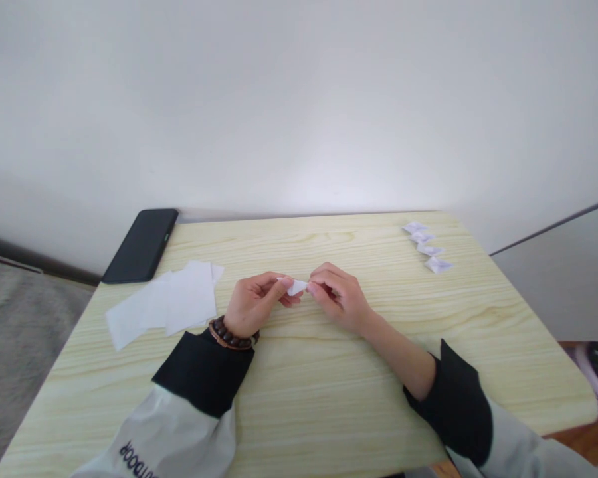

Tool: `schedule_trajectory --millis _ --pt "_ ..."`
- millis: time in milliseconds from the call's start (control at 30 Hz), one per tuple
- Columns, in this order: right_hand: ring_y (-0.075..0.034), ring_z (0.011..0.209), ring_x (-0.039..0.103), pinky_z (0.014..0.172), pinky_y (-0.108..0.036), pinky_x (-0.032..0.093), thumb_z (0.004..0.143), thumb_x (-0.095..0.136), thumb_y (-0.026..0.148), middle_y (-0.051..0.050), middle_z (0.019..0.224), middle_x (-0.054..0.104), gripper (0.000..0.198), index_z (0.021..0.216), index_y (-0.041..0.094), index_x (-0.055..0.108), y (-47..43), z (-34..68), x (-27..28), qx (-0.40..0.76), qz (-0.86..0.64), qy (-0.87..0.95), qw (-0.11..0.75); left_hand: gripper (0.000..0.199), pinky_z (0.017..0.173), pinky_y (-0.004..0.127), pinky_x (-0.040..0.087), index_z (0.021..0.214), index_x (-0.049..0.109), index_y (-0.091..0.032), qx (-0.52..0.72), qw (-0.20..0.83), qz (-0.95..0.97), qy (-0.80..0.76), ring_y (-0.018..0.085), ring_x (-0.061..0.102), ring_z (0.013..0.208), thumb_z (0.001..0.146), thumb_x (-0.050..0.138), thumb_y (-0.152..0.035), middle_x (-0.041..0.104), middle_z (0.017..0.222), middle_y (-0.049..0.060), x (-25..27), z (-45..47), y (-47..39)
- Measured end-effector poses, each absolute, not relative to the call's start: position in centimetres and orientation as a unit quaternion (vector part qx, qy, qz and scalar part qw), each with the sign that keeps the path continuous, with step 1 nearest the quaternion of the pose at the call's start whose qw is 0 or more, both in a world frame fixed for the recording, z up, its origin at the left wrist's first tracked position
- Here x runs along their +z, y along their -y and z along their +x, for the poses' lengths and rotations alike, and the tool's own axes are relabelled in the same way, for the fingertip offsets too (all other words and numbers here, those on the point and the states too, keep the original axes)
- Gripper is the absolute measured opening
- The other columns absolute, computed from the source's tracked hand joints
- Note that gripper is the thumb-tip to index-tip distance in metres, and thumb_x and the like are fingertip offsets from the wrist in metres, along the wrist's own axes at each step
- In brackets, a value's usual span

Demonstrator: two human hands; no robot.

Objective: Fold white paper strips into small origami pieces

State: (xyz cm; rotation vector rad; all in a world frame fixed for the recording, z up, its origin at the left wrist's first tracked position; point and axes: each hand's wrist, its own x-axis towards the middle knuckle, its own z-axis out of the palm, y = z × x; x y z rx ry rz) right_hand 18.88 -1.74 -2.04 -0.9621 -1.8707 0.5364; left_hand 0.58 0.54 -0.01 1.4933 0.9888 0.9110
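A small piece of folded white paper (296, 287) is held between my two hands, above the middle of the table. My left hand (259, 299) pinches its left part between thumb and fingers. At its pointed right end, the thumb and fingertips of my right hand (341, 297) are closed on the tip. Part of the paper is hidden by the fingers. Several loose white paper sheets (192, 299) lie overlapping to the left of my left hand. Farther off on the right, several small folded paper shapes (437, 265) stand in a slanting row.
The pale wood-grain table (319, 398) reaches back to a white wall (299, 106). A black phone (142, 245) lies at the table's back left corner. Beyond the right edge, a pinkish rounded object (591, 372) is partly in view near the floor.
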Motion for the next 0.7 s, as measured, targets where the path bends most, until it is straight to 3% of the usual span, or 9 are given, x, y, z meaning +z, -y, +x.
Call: schedule_trajectory --millis 133,400,700 --pt "-0.012 0.07 0.053 0.06 -0.023 0.043 0.088 0.05 0.019 -0.004 0.081 0.058 0.01 0.083 0.018 0.058 1.72 18.88 -2.21 0.2 -0.382 0.768 0.475 0.028 0.055 0.025 0.056 0.083 0.067 -0.012 0.381 0.557 0.626 -0.39 0.015 0.066 0.057 0.071 0.072 -0.036 0.073 0.071 0.007 -0.5 0.52 -0.64" --pt "-0.011 0.069 0.054 0.058 -0.023 0.043 0.089 0.049 0.021 -0.004 0.082 0.058 0.008 0.087 0.019 0.057 2.02 19.01 -2.14 0.196 -0.381 0.789 0.441 0.025 0.054 0.023 0.054 0.076 0.067 -0.012 0.384 0.546 0.627 -0.401 0.013 0.063 0.054 0.071 0.073 -0.036 0.069 0.059 0.004 -0.43 0.37 -0.33" --pt "-0.01 0.061 0.047 0.055 -0.023 0.037 0.089 0.047 0.018 -0.001 0.07 0.053 0.012 0.082 0.018 0.056 2.34 18.87 -1.89 0.208 -0.366 0.795 0.437 0.028 0.058 0.025 0.056 0.082 0.072 -0.012 0.366 0.52 0.674 -0.375 0.015 0.066 0.055 0.083 0.06 -0.038 0.071 0.063 0.006 -0.08 0.15 -0.13"
